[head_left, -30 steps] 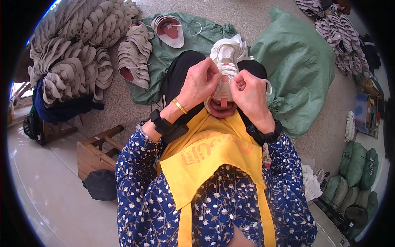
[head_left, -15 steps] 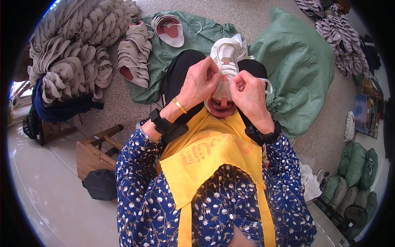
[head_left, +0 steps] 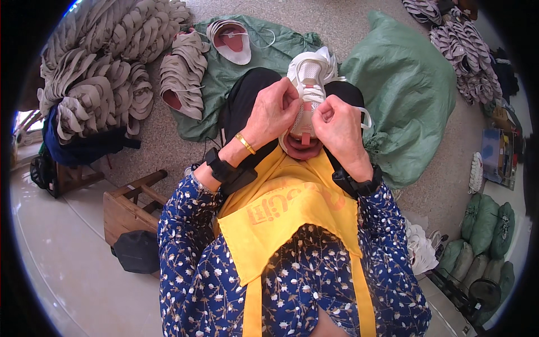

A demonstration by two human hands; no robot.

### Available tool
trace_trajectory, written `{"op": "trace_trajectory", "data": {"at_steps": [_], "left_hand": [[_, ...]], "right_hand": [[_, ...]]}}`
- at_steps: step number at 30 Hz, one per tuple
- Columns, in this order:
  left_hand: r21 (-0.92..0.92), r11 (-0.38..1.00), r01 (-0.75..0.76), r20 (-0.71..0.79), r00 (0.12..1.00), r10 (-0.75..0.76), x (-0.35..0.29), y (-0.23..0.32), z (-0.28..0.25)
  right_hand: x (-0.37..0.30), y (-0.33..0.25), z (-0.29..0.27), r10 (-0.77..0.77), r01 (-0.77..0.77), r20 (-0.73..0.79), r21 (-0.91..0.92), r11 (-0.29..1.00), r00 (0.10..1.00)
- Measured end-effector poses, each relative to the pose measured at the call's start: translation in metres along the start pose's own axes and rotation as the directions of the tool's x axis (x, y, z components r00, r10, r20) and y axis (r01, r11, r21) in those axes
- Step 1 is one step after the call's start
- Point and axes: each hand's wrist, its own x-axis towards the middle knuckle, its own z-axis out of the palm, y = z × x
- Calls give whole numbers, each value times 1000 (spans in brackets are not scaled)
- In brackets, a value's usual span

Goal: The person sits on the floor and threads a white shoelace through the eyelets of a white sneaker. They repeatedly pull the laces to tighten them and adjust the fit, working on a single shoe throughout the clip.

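Observation:
A white shoe upper (head_left: 305,68) with a pink lining and pink tongue tab (head_left: 306,139) rests between my knees, its toe pointing away from me. White shoelace (head_left: 314,94) crosses the front of it in several rows. At the left edge of the lacing, my left hand (head_left: 274,110) is closed in a pinch on the lace. Opposite it, my right hand (head_left: 338,124) also pinches lace, thumb against curled forefinger. A loop of lace sticks out past the right hand's knuckles. The fingertips hide exactly where the lace is gripped.
Green woven sacks (head_left: 401,95) lie on both sides of my knees. On the left one are a loose shoe upper (head_left: 238,56) and a nested stack of uppers (head_left: 185,73). Large piles of grey uppers (head_left: 106,73) stand further left, near a wooden stool (head_left: 129,216).
My right hand has shifted very slightly toward the shoe's middle. The left hand and the shoe look the same.

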Motion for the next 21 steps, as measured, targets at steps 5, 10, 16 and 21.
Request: {"op": "trace_trajectory", "data": {"at_steps": [5, 10, 16, 21], "left_hand": [[-5, 1000, -2, 2, 1000, 2, 0, -1, 0], [-3, 1000, -2, -1, 1000, 2, 0, -1, 0], [-24, 1000, -18, -15, 1000, 18, -1, -2, 2], [-12, 1000, -19, -2, 1000, 19, 0, 0, 1]], "right_hand": [[-1, -1, -1, 37, -37, 4, 12, 999, 999], [-3, 0, 2, 16, -15, -12, 40, 999, 1000], [-2, 1, 2, 15, -15, 24, 36, 999, 1000], [2, 10, 3, 35, -43, 59, 140, 989, 998]]}}
